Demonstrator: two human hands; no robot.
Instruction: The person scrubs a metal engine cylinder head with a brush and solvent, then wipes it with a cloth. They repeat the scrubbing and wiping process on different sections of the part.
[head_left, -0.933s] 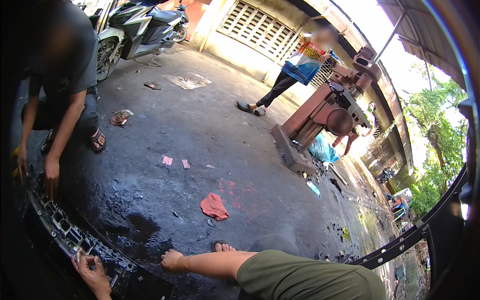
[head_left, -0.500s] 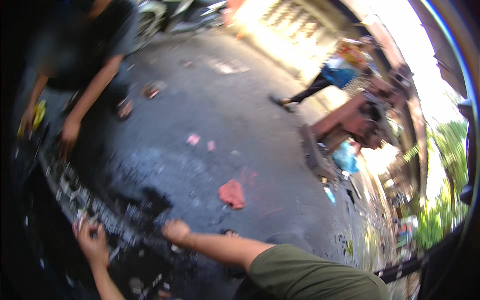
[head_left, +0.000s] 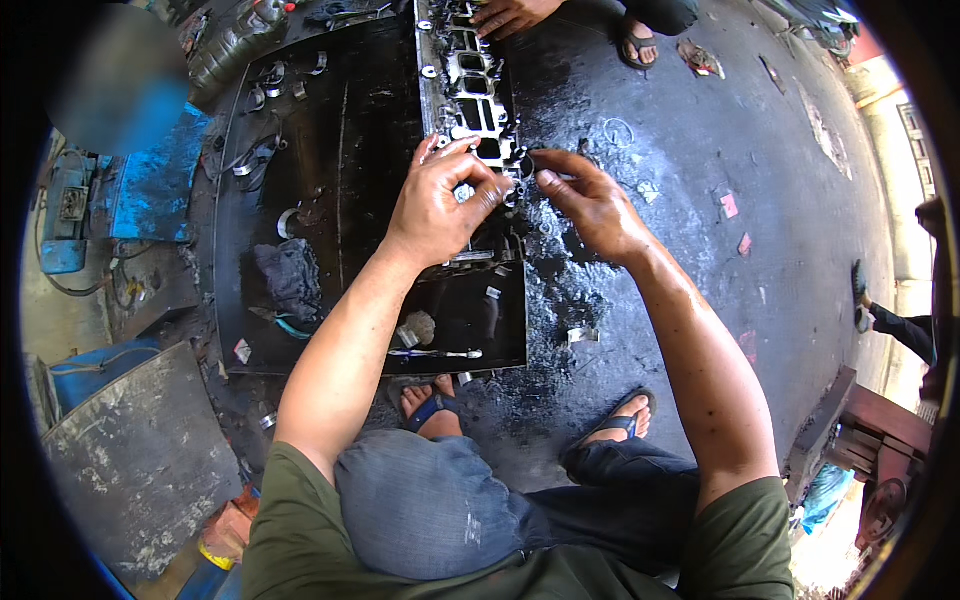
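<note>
A long metal engine part (head_left: 472,85) with a row of rectangular openings lies over a black, oily tray (head_left: 375,130). Bent over its near end, my left hand (head_left: 435,205) has thumb and forefinger pinched together at the part's right edge; whatever they grip is hidden. My right hand (head_left: 595,210) faces it from the right, thumb and forefinger curled toward each other round something small and dark. Another person's hand (head_left: 515,15) rests on the far end of the part.
In the tray lie curved metal shells (head_left: 288,222), a dark rag (head_left: 288,280) and a toothbrush (head_left: 435,353). A grey board (head_left: 140,460) leans at lower left. Another shell (head_left: 582,336) sits on the oily floor, right of the tray. A large plastic bottle (head_left: 235,55) stands at far left.
My view has swung left and down, bringing the tray and engine part to the middle. Both my hands, formerly well apart, are now close together at the part's near end.
</note>
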